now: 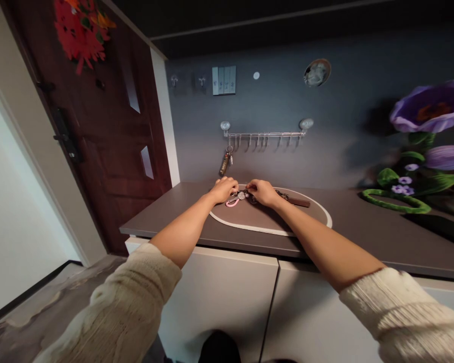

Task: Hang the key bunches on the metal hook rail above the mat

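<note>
Both hands working toward the back edge of the counter, left of its middle. A white oval outline is lying on the top, its lower curve running close to the front edge.

Left hand: fingers curling downward at the oval's upper left; cannot tell whether they are gripping anything. A pink clip is lying just below the fingertips, inside the oval, with a round metallic piece sitting beside it, between the hands.

Right hand: thumb and fingers bending together over small dark pieces; too small to tell whether they are pinching one. A brown strip is extending from behind this hand toward the oval's right side.

Above the back edge, a clear hook rail is spanning the wall. A dark fob with a ring and a key is hanging at its left end. Purple flowers are standing toward the counter's right end, green stem looping near the back edge. A dark red door is standing beyond the left end.
</note>
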